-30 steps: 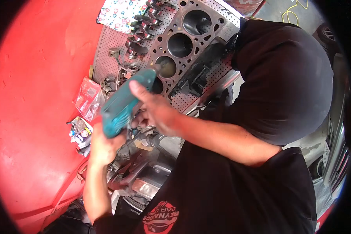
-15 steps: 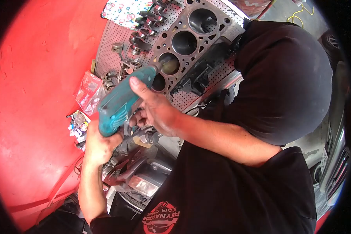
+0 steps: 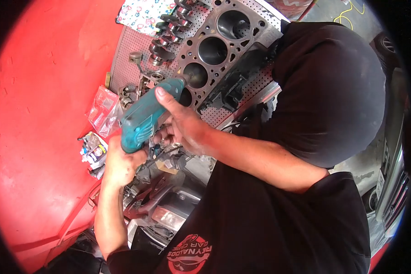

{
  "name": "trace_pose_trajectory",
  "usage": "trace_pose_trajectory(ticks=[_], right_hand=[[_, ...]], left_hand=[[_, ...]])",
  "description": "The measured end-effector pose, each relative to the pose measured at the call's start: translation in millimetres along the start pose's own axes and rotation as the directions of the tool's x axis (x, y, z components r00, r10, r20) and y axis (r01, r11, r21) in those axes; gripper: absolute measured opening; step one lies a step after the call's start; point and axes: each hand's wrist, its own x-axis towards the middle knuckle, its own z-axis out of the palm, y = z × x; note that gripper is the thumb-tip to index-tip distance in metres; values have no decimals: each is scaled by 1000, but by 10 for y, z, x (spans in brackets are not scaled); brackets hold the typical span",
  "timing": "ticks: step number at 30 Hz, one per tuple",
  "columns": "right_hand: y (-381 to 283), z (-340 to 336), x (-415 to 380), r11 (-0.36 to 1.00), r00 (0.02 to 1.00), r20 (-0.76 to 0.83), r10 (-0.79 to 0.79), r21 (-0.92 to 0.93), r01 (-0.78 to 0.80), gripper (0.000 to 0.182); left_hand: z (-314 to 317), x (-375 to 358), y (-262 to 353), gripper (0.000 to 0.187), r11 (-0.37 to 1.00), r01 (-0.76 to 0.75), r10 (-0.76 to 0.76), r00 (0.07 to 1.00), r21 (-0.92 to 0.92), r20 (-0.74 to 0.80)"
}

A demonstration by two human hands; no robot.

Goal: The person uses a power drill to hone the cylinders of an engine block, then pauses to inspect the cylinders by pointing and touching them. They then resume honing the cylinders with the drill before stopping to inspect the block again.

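Note:
A teal power drill [image 3: 148, 112] is held between my two hands. My left hand [image 3: 123, 157] wraps around its handle at the lower end. My right hand [image 3: 185, 123] grips the drill's front body, thumb along the top and fingers curled below. The drill's nose points at a cylinder bore [image 3: 196, 75] in the engine block [image 3: 205, 68]. Whatever is fitted to the drill is hard to make out inside the dark bore. Part of another bore is hidden behind the drill.
A crankshaft [image 3: 164, 41] and a floral cloth [image 3: 144, 16] lie beside the block on a perforated surface [image 3: 121, 68]. A piston with its rod [image 3: 135, 58] and a plastic bag [image 3: 105, 112] are nearby. A red panel [image 3: 41, 114] fills the left side.
The drill's rear end and my left hand have shifted slightly up and right. A yellowish blur in the bore has given way to a darker interior. Both hands keep hold.

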Motion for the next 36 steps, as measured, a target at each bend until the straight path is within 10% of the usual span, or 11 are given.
trace_pose_trajectory(ticks=[36], right_hand=[[-30,-121,84,999,998,-52,26,-22,-27,76]], left_hand=[[100,204,58,15,995,-26,31,998,-91,60]])
